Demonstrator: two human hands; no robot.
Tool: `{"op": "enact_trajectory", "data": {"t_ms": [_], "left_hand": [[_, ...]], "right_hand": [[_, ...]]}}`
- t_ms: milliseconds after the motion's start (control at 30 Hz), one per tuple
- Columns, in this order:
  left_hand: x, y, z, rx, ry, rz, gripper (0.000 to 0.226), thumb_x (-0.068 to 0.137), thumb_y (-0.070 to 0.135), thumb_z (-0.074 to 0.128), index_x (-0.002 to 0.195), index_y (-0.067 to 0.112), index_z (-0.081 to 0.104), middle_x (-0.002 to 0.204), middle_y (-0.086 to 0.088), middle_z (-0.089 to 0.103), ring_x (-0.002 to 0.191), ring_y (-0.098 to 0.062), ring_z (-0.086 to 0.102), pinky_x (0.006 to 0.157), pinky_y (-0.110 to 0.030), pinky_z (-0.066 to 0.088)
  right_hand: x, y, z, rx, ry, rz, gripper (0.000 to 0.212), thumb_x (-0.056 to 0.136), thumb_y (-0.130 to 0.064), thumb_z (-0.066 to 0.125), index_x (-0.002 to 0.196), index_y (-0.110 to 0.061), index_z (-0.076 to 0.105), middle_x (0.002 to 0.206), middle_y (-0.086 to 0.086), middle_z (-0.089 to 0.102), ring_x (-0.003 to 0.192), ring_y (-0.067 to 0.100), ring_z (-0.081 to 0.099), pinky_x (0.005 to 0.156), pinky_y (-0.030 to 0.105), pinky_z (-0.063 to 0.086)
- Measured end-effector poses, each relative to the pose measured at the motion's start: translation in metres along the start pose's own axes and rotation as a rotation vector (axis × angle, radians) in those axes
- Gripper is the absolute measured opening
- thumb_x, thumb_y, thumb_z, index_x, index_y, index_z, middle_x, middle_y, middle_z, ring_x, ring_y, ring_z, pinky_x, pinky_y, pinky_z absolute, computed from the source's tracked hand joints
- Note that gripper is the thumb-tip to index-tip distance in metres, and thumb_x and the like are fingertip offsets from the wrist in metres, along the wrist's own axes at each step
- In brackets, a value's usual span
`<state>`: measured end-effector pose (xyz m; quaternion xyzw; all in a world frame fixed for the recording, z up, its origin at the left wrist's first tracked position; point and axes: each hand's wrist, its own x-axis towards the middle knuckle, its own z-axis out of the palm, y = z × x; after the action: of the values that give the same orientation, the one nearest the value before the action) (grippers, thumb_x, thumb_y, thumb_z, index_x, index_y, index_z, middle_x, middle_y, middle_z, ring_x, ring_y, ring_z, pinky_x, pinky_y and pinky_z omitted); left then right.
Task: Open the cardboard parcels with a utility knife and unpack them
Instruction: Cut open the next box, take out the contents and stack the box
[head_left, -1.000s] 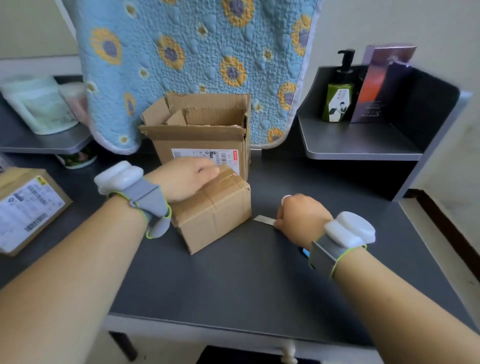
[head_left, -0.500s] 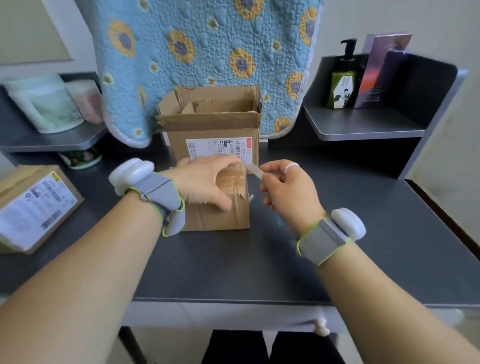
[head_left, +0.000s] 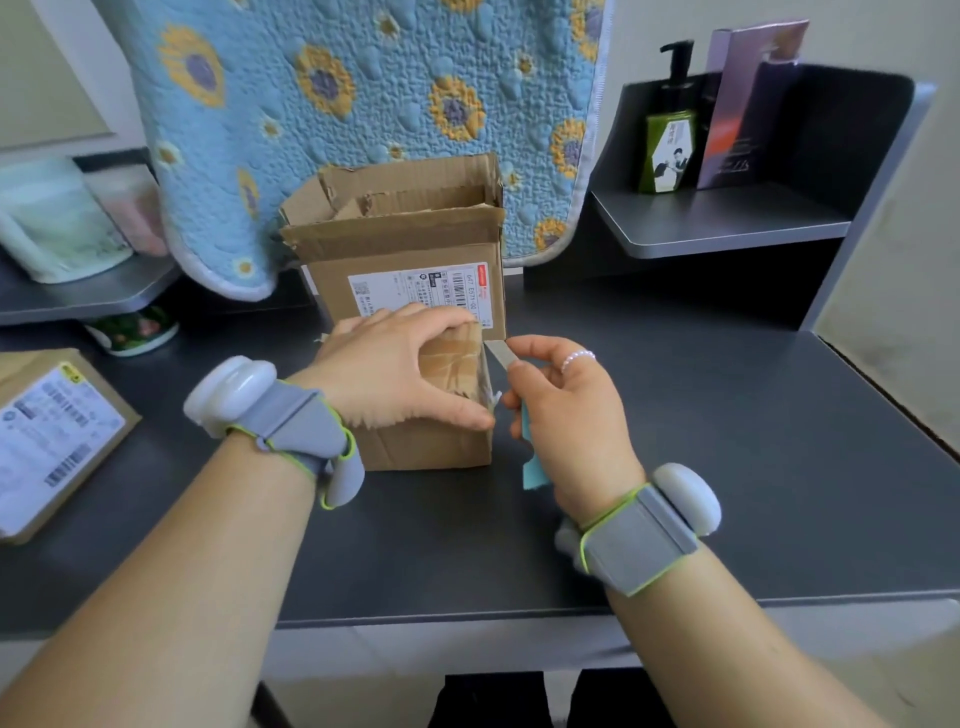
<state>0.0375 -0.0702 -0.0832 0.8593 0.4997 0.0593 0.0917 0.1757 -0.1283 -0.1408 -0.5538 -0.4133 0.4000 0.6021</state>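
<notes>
The small taped parcel (head_left: 431, 410) stands on the dark bench (head_left: 675, 467), just in front of a larger opened box (head_left: 410, 260) whose flaps stand up. The left hand (head_left: 395, 374) lies over the parcel's top with its fingers curled down the far side and the thumb along the front edge, most likely to pin it so it cannot slide under the blade. The right hand (head_left: 566, 410) has its fingers clamped on the utility knife (head_left: 506, 374); the blade reaches toward the parcel's upper right corner, where the brown tape runs over the edge, though whether the tip touches the tape is hard to tell. That angle suits starting a cut along the taped seam.

Another labelled parcel (head_left: 47, 441) waits at the bench's left edge. A blue sunflower quilt (head_left: 363, 104) hangs behind the boxes. A raised shelf on the right carries a green pump bottle (head_left: 670, 145) and a purple carton (head_left: 743, 104); a left shelf holds pale pouches (head_left: 57, 223).
</notes>
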Motion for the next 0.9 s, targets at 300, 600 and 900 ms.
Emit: {"op": "enact_trajectory", "data": {"t_ms": [300, 600, 900], "left_hand": [[0.001, -0.006, -0.015, -0.173, -0.034, -0.008, 0.105, 0.041, 0.067, 0.077, 0.134, 0.04, 0.036, 0.137, 0.014, 0.041, 0.127, -0.007, 0.037, 0.109, -0.031, 0.027], [-0.002, -0.012, -0.012, -0.293, 0.07, -0.002, 0.106, 0.037, 0.072, 0.073, 0.132, 0.041, 0.039, 0.137, 0.016, 0.043, 0.128, -0.005, 0.039, 0.112, -0.033, 0.028], [0.003, 0.006, 0.001, 0.005, 0.026, 0.034, 0.102, 0.033, 0.082, 0.054, 0.127, 0.046, 0.036, 0.124, 0.015, 0.046, 0.122, -0.013, 0.04, 0.104, -0.039, 0.027]], "right_hand": [[0.002, -0.002, -0.01, -0.009, 0.017, 0.043, 0.019, 0.091, -0.01, 0.048, 0.088, -0.027, 0.057, 0.059, -0.004, 0.055, 0.037, 0.004, 0.045, 0.047, 0.022, 0.039], [-0.002, -0.004, -0.007, -0.028, -0.042, -0.027, 0.015, 0.09, -0.015, 0.052, 0.09, -0.027, 0.061, 0.059, -0.004, 0.057, 0.037, 0.001, 0.046, 0.046, 0.02, 0.041], [0.001, -0.008, -0.003, -0.051, -0.055, -0.07, 0.013, 0.091, -0.02, 0.054, 0.086, -0.03, 0.059, 0.059, -0.003, 0.056, 0.043, 0.003, 0.046, 0.051, 0.024, 0.039]]}}
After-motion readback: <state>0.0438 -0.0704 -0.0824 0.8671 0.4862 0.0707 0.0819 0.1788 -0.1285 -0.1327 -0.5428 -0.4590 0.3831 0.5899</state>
